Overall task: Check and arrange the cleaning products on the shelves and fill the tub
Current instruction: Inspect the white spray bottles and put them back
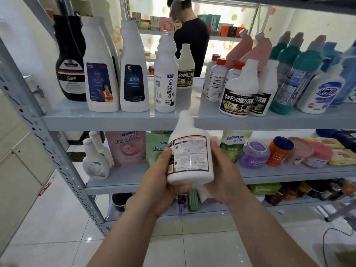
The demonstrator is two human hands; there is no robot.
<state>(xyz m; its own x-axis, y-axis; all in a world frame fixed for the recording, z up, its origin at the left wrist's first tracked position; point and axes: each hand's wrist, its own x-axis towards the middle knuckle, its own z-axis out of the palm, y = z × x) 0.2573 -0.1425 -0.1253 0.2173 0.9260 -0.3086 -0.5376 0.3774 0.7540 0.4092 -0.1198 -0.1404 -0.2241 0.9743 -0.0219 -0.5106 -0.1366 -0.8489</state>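
Head view: left hand (163, 183) and right hand (226, 175) clamped curled fingers round the white cleaner bottle (190, 157), just below the front edge of the upper shelf (96, 122), label-checking, and reshelving upright looked next.

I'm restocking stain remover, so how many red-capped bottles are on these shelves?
3 red-capped bottles, all on the upper shelf right of centre: left, middle, and right behind a black-label bottle. Others may be hidden.

Grey metal shelf (115, 120), cleaner bottles (133, 74) upright on upper tier, pouches (127, 149), jars (279, 151) below
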